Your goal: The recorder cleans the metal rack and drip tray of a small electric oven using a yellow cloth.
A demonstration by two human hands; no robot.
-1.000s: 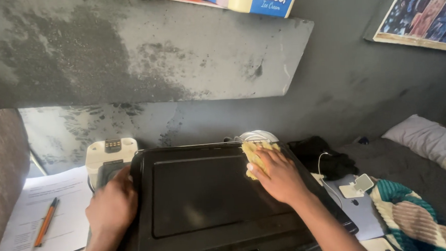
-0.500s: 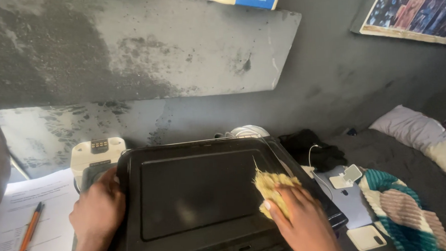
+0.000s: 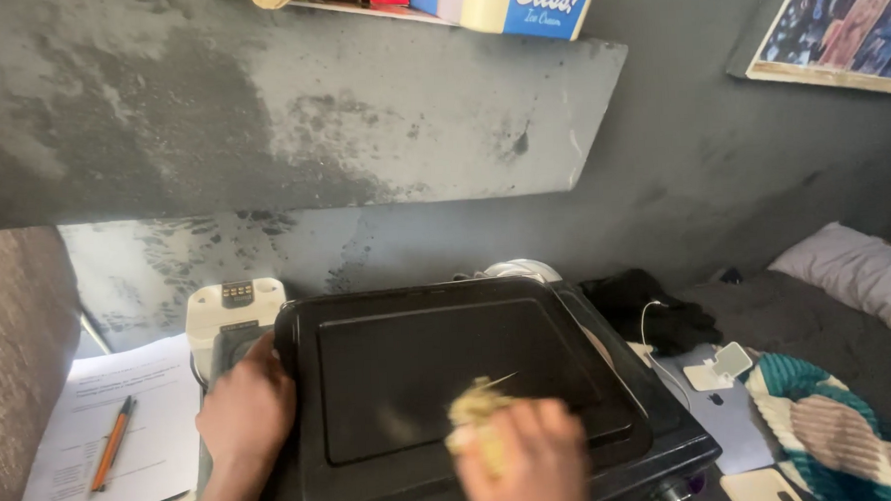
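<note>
- Papers (image 3: 123, 435) with an orange pen (image 3: 112, 455), far left on the worktop.
- Left hand (image 3: 247, 414): fingers wrapped over the left edge of the black lid (image 3: 451, 380), bracing it.
- Right hand (image 3: 530, 457), blurred: fingers closed on a yellow cloth (image 3: 477, 409), pressed to the lid's near middle.
- Lid looks dark and mostly clean; near edge apparently left.
- Right: laptop (image 3: 718, 424), patterned blanket (image 3: 844, 433); grey mottled wall (image 3: 259, 118), shelf above.

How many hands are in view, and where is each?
2. The left hand grips the left edge of the black lid. The right hand, blurred, presses a yellow cloth on the lid's near part. No other hands show.
</note>
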